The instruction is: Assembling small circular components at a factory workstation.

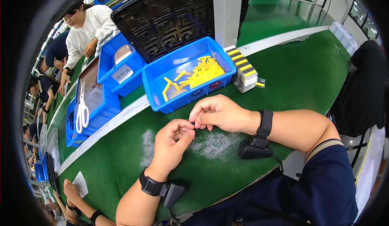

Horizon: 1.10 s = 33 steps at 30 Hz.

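Over the green tabletop (pixel 121 165), my left hand (pixel 172 143) and my right hand (pixel 221 114) meet fingertip to fingertip. Both are closed in a pinch. A tiny dark bit shows between the fingertips, too small and too covered to name. Just beyond my hands stands a blue plastic bin (pixel 178 103), which holds a loose heap of small yellow strips (pixel 204 73). Against the bin's right side is a white stack with black and yellow stripes (pixel 243 66) on top. Below my hands the table's surface has pale, worn patches (pixel 216 145).
Left of the bin stand more blue bins (pixel 115 74), one with white-handled scissors (pixel 82 114) across it. Behind rise a black lattice panel (pixel 170 19) and a grey post (pixel 227 15). Co-workers sit along the left; one arm (pixel 79 199) rests near a white paper (pixel 80 184).
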### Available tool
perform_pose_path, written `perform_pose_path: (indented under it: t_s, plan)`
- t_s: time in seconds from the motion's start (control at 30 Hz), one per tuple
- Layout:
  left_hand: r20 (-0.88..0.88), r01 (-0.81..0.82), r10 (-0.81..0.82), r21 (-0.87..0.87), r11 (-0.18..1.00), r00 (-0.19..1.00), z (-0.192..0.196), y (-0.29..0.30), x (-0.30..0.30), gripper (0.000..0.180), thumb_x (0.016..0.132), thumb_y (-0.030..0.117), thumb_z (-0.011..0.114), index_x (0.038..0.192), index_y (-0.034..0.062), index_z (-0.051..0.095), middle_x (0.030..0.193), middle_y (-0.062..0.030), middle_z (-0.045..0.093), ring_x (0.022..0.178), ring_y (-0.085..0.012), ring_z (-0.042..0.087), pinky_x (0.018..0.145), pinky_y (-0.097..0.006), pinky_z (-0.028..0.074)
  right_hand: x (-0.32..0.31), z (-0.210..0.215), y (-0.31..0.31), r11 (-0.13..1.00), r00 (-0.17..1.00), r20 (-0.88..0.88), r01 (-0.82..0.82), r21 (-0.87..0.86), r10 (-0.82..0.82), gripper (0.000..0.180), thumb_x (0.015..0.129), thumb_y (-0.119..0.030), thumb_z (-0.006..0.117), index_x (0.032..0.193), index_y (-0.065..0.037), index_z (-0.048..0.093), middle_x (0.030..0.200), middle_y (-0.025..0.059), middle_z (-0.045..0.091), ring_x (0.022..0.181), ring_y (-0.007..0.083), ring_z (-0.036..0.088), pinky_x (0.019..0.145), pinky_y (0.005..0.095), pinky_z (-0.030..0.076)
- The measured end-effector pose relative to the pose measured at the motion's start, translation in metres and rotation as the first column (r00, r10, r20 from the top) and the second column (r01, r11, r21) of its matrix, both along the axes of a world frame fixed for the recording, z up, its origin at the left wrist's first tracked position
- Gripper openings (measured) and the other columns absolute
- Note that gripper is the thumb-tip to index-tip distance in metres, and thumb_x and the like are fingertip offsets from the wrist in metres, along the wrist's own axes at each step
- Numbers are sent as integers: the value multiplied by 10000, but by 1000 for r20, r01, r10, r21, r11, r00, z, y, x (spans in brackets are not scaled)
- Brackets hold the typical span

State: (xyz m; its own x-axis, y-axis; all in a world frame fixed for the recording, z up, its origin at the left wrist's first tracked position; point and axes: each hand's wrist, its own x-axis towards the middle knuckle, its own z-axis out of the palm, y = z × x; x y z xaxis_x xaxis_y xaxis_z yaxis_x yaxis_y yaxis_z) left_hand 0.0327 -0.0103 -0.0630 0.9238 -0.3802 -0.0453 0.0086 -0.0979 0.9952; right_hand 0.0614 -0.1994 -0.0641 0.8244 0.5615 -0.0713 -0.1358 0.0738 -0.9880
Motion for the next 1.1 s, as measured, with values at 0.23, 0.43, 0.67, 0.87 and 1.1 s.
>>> perform_pose_path:
  t_s: [0.23, 0.43, 0.67, 0.87, 1.1]
  plan:
    - [31, 22, -24, 57, 998, 999, -3, 0, 2, 109, 814, 19, 550, 919, 0, 529, 828, -29, 566, 751, -87, 539, 675, -206, 435, -5, -2, 3, 994, 983, 151, 109, -19, -105, 112, 797, -62, 525, 864, 1, 589, 740, 49, 601, 636, 71, 533, 576, 216, 444]
    - [93, 37, -48, 111, 993, 995, -4, 3, 0, 115, 818, 27, 552, 928, -2, 534, 825, -27, 567, 749, -85, 540, 676, -202, 430, -5, -1, 5, 990, 978, 181, 123, -73, -108, 97, 788, -52, 538, 849, -1, 593, 731, 52, 613, 642, 68, 535, 587, 226, 444]
    - [102, 42, -54, 117, 992, 993, -4, 2, 0, 108, 817, 22, 550, 921, -4, 542, 823, -27, 569, 746, -88, 544, 681, -207, 433, -5, -6, 8, 983, 947, 303, 144, -111, -104, 90, 779, -49, 544, 842, -8, 595, 709, 62, 614, 625, 87, 549, 582, 239, 451]
    - [102, 37, -47, 100, 994, 994, -3, 0, 0, 103, 812, 15, 548, 913, -7, 543, 832, -33, 566, 750, -97, 544, 690, -220, 442, -3, -8, 8, 979, 939, 328, 153, -135, -102, 114, 804, -28, 518, 893, -3, 584, 767, 35, 609, 671, 63, 538, 606, 216, 451]
    - [50, 16, -20, 75, 997, 999, -3, 0, 1, 109, 808, 8, 544, 915, -11, 545, 837, -40, 565, 741, -102, 542, 696, -230, 454, -5, -7, 11, 948, 901, 415, 233, -216, -127, 103, 798, -75, 540, 858, -18, 602, 771, 56, 619, 658, 83, 556, 599, 233, 465]
